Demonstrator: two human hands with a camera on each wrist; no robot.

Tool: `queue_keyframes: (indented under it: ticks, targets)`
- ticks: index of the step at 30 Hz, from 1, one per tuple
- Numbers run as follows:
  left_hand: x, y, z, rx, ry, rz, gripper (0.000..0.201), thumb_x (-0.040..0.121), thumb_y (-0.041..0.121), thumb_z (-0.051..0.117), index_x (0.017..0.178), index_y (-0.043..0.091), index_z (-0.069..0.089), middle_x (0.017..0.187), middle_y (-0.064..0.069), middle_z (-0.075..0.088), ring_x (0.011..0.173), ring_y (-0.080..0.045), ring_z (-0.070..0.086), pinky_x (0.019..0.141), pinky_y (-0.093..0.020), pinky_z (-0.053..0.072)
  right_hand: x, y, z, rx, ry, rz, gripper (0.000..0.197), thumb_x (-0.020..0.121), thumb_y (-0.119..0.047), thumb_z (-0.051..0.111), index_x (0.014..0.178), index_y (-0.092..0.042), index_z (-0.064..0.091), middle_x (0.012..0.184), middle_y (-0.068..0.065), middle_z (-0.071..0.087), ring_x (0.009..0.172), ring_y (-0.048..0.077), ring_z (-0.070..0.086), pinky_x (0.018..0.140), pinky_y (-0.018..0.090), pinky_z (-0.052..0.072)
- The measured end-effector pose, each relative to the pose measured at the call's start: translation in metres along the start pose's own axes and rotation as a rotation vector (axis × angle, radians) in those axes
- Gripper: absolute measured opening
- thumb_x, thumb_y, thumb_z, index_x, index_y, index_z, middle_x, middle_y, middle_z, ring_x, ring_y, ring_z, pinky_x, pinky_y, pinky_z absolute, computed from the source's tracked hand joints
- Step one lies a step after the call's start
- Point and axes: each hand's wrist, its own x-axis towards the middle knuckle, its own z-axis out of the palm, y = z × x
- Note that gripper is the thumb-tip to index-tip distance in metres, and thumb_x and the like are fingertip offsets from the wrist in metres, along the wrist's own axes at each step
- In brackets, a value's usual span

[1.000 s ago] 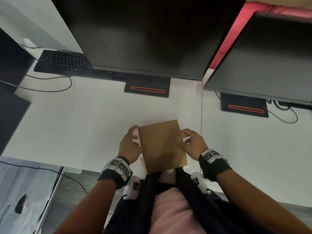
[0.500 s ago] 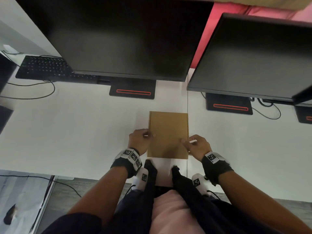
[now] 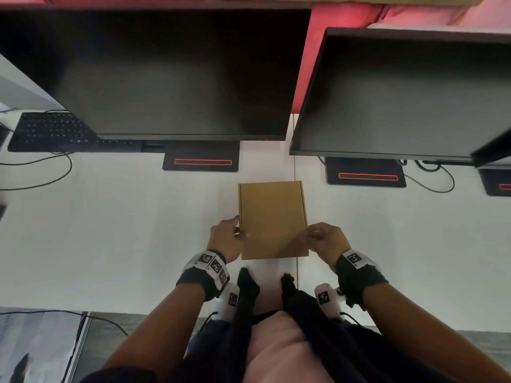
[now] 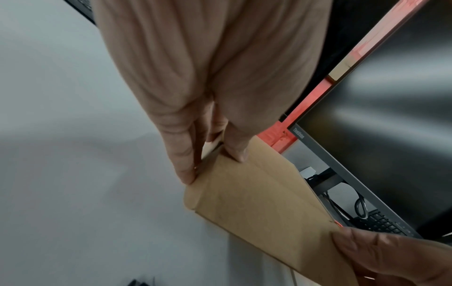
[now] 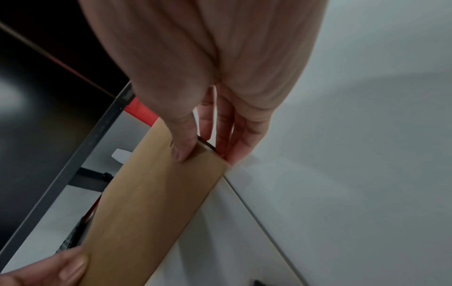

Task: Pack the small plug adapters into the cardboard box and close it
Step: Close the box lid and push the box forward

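Since a second ago we have pushed the closed cardboard box [image 3: 273,219] forward on the white desk [image 3: 124,230]; our left hand [image 3: 225,239] and right hand [image 3: 325,240] pinch its sides, below two dark monitors [image 3: 166,73].

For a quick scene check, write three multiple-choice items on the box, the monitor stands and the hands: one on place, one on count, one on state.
1. Where does the cardboard box lie?
A. On the keyboard
B. On the white desk, in front of the monitors
C. On the person's lap

2. How many monitor stands with a red stripe show in the head view?
A. One
B. Five
C. Three

3. What state is the box in?
A. Closed, lid flat
B. Wide open
C. Crushed

Key:
1 B: it lies flat on the desk, near the gap between the two large screens.
2 C: one, a second, a third cut off at the right edge.
3 A: flat top, no contents visible; left hand and right hand pinch its side edges.
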Motion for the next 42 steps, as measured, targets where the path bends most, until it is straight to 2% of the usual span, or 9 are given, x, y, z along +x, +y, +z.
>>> queue_keyframes:
  ticks: [6, 15, 19, 23, 27, 30, 32, 34, 42]
  targets:
    - [0.021, 0.006, 0.0, -0.018, -0.02, -0.041, 0.046, 0.096, 0.032, 0.056, 0.142, 0.029, 0.051, 0.118, -0.003, 0.068, 0.117, -0.022, 0.06, 0.097, -0.03, 0.051, 0.013, -0.009, -0.002, 0.134, 0.026, -0.001, 0.025, 0.076, -0.014, 0.084, 0.098, -0.012, 0.072, 0.097, 0.004, 0.077, 0.094, 0.023, 0.072, 0.088, 0.04, 0.057]
    - [0.028, 0.01, -0.002, -0.019, -0.029, -0.108, 0.044, 0.095, 0.038, 0.06, 0.134, 0.017, 0.06, 0.097, -0.003, 0.072, 0.083, -0.016, 0.064, 0.081, -0.023, 0.05, 0.023, -0.009, -0.003, 0.27, 0.037, 0.082, 0.017, 0.076, -0.008, 0.083, 0.091, -0.01, 0.075, 0.093, 0.006, 0.078, 0.094, 0.027, 0.072, 0.095, 0.048, 0.055]
    - [0.026, 0.016, -0.002, -0.008, -0.019, -0.129, 0.046, 0.096, 0.037, 0.059, 0.136, 0.016, 0.057, 0.095, -0.003, 0.072, 0.088, -0.019, 0.066, 0.087, -0.028, 0.052, 0.022, -0.014, -0.003, 0.296, 0.038, 0.099, 0.013, 0.077, -0.006, 0.081, 0.088, -0.011, 0.075, 0.092, 0.007, 0.077, 0.093, 0.026, 0.071, 0.094, 0.048, 0.055]
    - [0.024, 0.021, -0.005, -0.007, -0.006, -0.123, 0.043, 0.095, 0.032, 0.061, 0.136, 0.018, 0.057, 0.083, -0.001, 0.069, 0.077, -0.015, 0.063, 0.075, -0.024, 0.049, 0.022, -0.021, -0.005, 0.297, 0.016, 0.096, 0.016, 0.076, -0.002, 0.081, 0.09, -0.006, 0.074, 0.093, 0.01, 0.077, 0.096, 0.029, 0.071, 0.092, 0.043, 0.055]
    - [0.025, 0.025, -0.013, 0.12, -0.003, -0.006, 0.079, 0.093, 0.027, 0.067, 0.155, 0.037, 0.02, 0.122, -0.004, 0.06, 0.107, -0.024, 0.063, 0.086, -0.03, 0.051, 0.028, -0.023, -0.007, -0.075, 0.072, -0.035, 0.02, 0.073, -0.02, 0.085, 0.087, -0.018, 0.071, 0.09, -0.002, 0.074, 0.088, 0.018, 0.071, 0.078, 0.033, 0.055]
    - [0.026, 0.027, -0.018, 0.406, -0.007, 0.199, 0.077, 0.091, 0.023, 0.068, 0.153, 0.043, 0.025, 0.162, -0.004, 0.017, 0.144, -0.029, 0.027, 0.11, -0.046, 0.04, 0.036, -0.025, -0.005, -0.464, 0.112, -0.309, 0.05, 0.071, -0.026, 0.086, 0.114, -0.02, 0.06, 0.121, 0.003, 0.059, 0.106, 0.022, 0.061, 0.091, 0.034, 0.053]
    - [0.03, 0.027, -0.019, 0.554, -0.01, 0.288, 0.074, 0.088, 0.024, 0.071, 0.15, 0.038, 0.032, 0.164, -0.007, 0.003, 0.148, -0.032, 0.01, 0.113, -0.053, 0.035, 0.041, -0.032, -0.005, -0.66, 0.096, -0.472, 0.066, 0.072, -0.023, 0.084, 0.13, -0.021, 0.052, 0.144, 0.008, 0.043, 0.127, 0.029, 0.044, 0.101, 0.036, 0.043]
    - [0.036, 0.026, -0.018, 0.622, 0.009, 0.304, 0.073, 0.086, 0.028, 0.073, 0.147, 0.036, 0.035, 0.163, -0.01, 0.004, 0.15, -0.035, 0.005, 0.114, -0.056, 0.031, 0.046, -0.038, -0.003, -0.843, 0.097, -0.61, 0.069, 0.071, -0.025, 0.084, 0.132, -0.02, 0.052, 0.149, 0.011, 0.042, 0.128, 0.035, 0.041, 0.097, 0.045, 0.046]
    - [0.048, 0.04, -0.014, 0.758, 0.125, 0.364, 0.057, 0.079, 0.014, 0.071, 0.13, 0.026, 0.049, 0.153, -0.021, 0.027, 0.136, -0.039, 0.029, 0.105, -0.054, 0.04, 0.046, -0.069, 0.011, -1.166, 0.104, -0.536, 0.048, 0.072, -0.031, 0.08, 0.114, -0.018, 0.06, 0.131, 0.014, 0.054, 0.108, 0.038, 0.051, 0.081, 0.049, 0.053]
